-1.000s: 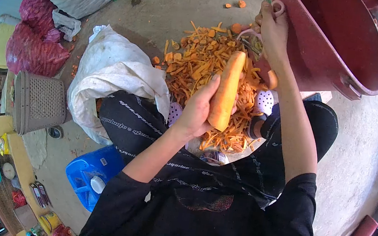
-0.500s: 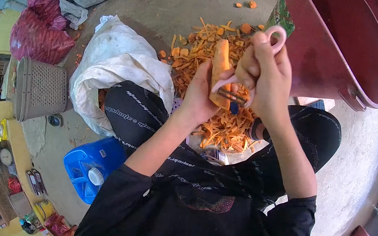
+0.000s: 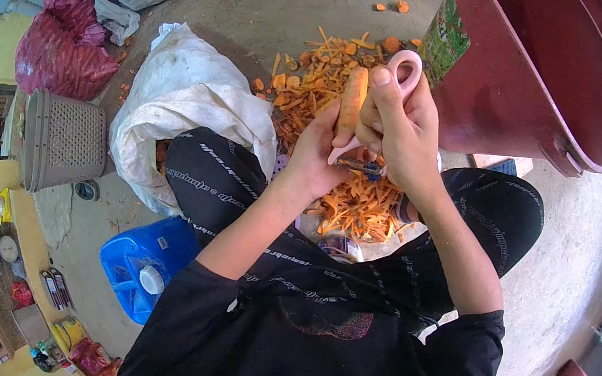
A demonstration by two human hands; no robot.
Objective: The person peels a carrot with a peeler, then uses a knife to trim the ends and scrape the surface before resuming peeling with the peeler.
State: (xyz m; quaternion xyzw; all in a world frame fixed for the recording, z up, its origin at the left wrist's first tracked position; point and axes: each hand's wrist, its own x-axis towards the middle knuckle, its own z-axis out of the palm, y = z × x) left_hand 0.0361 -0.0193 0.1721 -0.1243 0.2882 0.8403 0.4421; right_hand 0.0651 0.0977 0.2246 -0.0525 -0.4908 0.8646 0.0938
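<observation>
My left hand [image 3: 318, 152] is closed around a carrot [image 3: 353, 102], whose upper end points away from me. In my right hand [image 3: 405, 129] is a pink peeler [image 3: 407, 70], its ring-shaped handle end sticking out past the thumb. The peeler's blade end lies across the carrot's lower part, close to my left palm. Below both hands a heap of orange peelings [image 3: 360, 206] covers the floor between my legs. More peelings and cut carrot ends [image 3: 302, 79] spread out beyond the hands.
A white sack [image 3: 192, 86] slumps open at my left knee, with a blue jerrycan [image 3: 141, 265] nearer me. To the right stands a big dark red bin [image 3: 511, 87]. A woven-pattern plastic basket [image 3: 70, 142] and red mesh bags [image 3: 62, 67] are farther left.
The peeler has moved down toward me along the carrot, its ring end dropping and shifting left. My left hand still grips the carrot.
</observation>
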